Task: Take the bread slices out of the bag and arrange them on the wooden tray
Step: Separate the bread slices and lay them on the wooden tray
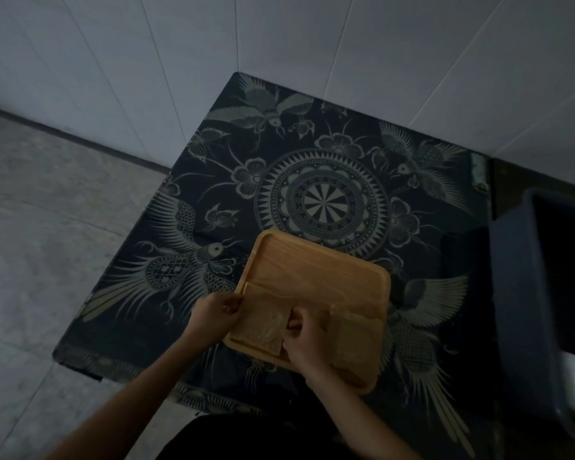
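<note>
A square wooden tray [316,270] lies on the near part of a dark patterned table. One bread slice [263,322] lies flat in the tray's near-left corner. My left hand [214,313] pinches that slice's left edge, and my right hand [304,340] grips its right edge. A second bread slice [356,340] rests in the tray's near-right part, just right of my right hand. No bag is in view.
The table wears a dark cloth [322,180] with birds, flowers and a round medallion. White tiled walls meet behind it. A dark blue bin [525,293] stands at the table's right side. Grey tiled floor [47,244] lies to the left.
</note>
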Demonstrator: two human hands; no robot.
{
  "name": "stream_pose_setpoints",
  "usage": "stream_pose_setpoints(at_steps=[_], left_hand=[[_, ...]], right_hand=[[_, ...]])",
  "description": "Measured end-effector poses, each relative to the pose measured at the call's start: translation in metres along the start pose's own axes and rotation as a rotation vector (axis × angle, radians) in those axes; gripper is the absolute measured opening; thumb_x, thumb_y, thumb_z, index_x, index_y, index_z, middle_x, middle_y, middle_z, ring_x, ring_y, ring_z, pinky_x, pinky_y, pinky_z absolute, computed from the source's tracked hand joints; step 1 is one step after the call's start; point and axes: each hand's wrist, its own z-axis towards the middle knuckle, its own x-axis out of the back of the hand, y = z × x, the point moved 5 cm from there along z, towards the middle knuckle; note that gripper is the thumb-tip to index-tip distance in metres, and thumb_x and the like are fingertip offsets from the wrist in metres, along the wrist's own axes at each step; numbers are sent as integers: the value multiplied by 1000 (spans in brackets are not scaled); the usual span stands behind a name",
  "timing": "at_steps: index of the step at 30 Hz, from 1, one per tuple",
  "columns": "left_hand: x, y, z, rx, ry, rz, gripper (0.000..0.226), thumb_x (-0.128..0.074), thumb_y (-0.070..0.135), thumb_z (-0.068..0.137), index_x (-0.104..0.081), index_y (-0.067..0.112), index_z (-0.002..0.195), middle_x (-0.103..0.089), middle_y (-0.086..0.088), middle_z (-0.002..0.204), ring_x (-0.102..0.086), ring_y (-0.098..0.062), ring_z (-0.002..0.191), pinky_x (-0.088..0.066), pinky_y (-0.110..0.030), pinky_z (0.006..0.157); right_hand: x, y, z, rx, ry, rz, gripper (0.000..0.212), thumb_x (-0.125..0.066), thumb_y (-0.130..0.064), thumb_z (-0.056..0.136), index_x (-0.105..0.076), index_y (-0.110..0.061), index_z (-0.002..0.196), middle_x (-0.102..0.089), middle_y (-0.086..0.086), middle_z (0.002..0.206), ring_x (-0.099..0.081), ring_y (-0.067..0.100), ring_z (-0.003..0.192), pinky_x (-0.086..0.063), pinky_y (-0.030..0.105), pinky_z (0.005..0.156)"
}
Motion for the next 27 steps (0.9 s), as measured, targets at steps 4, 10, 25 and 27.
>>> stream_pose_setpoints(at_steps=[4, 10, 25, 27], left_hand=[[0, 6, 0, 15, -7, 83, 39, -68, 23, 84, -67, 23, 123, -74, 1, 107, -69, -17, 94, -55, -30, 76], [-5, 45, 3, -97, 3, 82, 59, -74, 31, 80, -55, 25, 135, -68, 1, 113, -66, -18, 89, -57, -38, 79], [-77, 110, 12, -179, -306, -35, 65, -81, 43, 75, -56, 31, 134, -66, 9, 113, -60, 4, 88, -53, -23, 78], [-91, 110, 10, -147, -331, -33, 63, -80, 45, 75, -58, 27, 131, -66, 10, 111, -64, -4, 95, -56, -34, 89]], right_hand=[[12, -10, -9, 53, -53, 57, 36, -64, -16, 98, -56, -23, 132, -59, -3, 116, -63, 17, 106, -59, 47, 94], [68, -16, -21, 193, 28, 81, 27, -67, -20, 97, -64, -30, 122, -67, -14, 110, -65, -9, 91, -61, 23, 78], [173, 50, -36, 84, 261, 237, 29, -74, -28, 93, -66, -29, 121, -65, -18, 110, -63, 3, 106, -48, 17, 79], [176, 62, -38, 51, 271, 253, 33, -75, -29, 92, -66, -24, 123, -65, -15, 109, -62, -1, 101, -48, 18, 77]])
